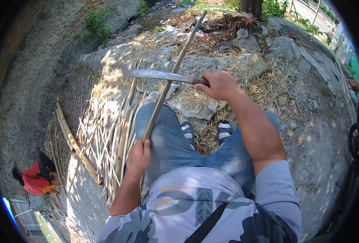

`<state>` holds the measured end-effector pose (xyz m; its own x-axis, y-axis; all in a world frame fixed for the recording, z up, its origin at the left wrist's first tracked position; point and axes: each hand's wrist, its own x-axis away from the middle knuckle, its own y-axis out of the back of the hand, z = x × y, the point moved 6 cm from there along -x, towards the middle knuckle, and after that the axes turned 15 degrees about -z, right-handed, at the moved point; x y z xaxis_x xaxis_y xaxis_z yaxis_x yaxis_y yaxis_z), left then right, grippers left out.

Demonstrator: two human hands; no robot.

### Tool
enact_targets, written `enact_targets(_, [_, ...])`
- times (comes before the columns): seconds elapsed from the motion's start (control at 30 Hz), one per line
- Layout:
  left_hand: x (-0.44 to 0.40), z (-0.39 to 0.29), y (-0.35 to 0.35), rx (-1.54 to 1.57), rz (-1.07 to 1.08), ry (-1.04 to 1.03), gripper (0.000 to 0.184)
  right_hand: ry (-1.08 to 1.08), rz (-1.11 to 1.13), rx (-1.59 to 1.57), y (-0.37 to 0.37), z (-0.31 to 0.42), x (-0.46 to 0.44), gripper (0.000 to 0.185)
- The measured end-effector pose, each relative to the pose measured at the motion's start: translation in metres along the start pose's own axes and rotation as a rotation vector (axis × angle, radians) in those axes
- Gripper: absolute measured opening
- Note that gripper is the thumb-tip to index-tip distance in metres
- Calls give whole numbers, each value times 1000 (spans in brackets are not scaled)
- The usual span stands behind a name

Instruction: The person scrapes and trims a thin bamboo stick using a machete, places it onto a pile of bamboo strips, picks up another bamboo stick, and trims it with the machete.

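A long, narrow bamboo strip (pixel 175 67) slants up and away from my left thigh. Its near end is gripped by my left hand (pixel 138 156), fingers closed round it. My right hand (pixel 220 86) is wrapped round the dark handle of a machete (pixel 159 75). The long, slightly curved blade points left and crosses the strip around its middle. Whether the blade presses into the strip or only lies across it, I cannot tell.
Many split bamboo strips (pixel 116 137) lie in a pile to my left, beside a thicker bamboo pole (pixel 78 148). A person in red (pixel 31 178) sits on an orange chair at far left. Rocks (pixel 246 41) and dry shavings (pixel 264 89) cover the ground ahead.
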<state>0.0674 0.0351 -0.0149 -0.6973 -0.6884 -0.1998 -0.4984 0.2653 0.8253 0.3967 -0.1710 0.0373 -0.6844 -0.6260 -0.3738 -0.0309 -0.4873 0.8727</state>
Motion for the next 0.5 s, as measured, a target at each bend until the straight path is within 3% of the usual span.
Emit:
enact_targets(0.27, [1,2,1,-36,14,-7,39,-46,-57,33,15,-14,-4,61])
enact_targets(0.5, [0,6,-4,29,13,5,40,371,-48,15,-1,33,10,57])
